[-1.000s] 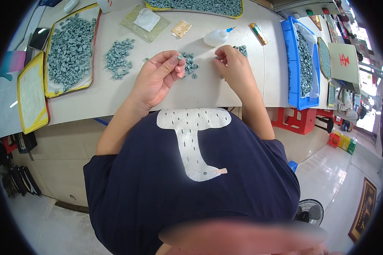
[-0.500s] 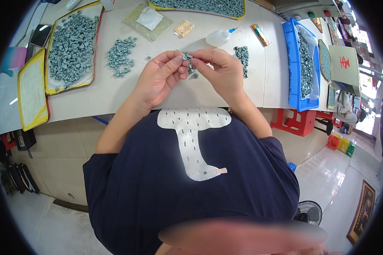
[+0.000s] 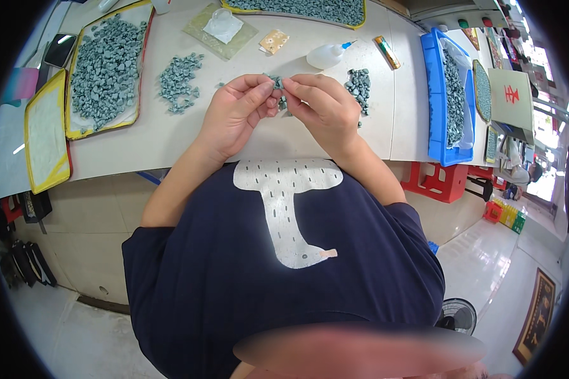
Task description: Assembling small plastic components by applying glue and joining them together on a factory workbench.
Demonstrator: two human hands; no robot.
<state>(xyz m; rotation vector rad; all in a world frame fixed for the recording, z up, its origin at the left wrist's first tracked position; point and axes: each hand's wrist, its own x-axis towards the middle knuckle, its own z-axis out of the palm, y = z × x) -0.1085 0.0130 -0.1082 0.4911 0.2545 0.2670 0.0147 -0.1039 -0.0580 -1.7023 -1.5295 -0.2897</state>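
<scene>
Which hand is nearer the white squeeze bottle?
Right. The right hand sits just below the squeeze bottle; the left hand is farther off, down and to its left.

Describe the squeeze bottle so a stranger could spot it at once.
On the pale worktable, look just beyond the right hand. The squeeze bottle lies on its side there, between the small patterned card and a loose pile of grey-green pieces; only it has a blue nozzle.

A small grey-green piece [image 3: 278, 84] is pinched between both hands' fingertips above the table's [image 3: 171, 136] middle.
</scene>
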